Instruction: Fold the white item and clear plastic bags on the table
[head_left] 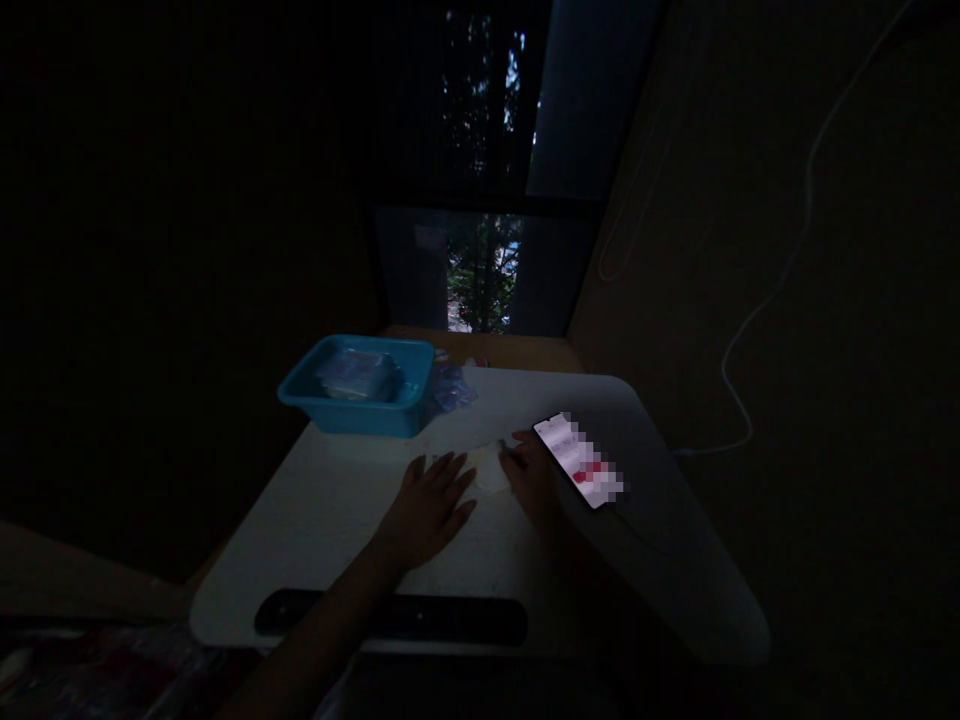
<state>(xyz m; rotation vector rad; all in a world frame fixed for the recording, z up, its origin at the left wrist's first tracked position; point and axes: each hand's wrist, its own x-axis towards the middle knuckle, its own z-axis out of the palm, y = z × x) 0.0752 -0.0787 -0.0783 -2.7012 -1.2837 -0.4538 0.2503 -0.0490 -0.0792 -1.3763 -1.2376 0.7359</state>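
Observation:
The room is very dark. My left hand [433,505] lies flat on the white table [322,510], fingers stretched out, touching a small pale object [489,470] that I cannot make out. My right hand [531,475] rests on the other side of that pale object, fingers curled at its edge. Whether it grips it is unclear in the dark. A lit phone [579,460] lies on the table just right of my right hand.
A blue plastic tub [360,395] with a clear packet inside stands at the table's back left. Clear wrapping [452,385] lies beside it. A dark bar [390,617] runs along the front edge. A white cable [757,300] hangs on the right wall. A window is behind.

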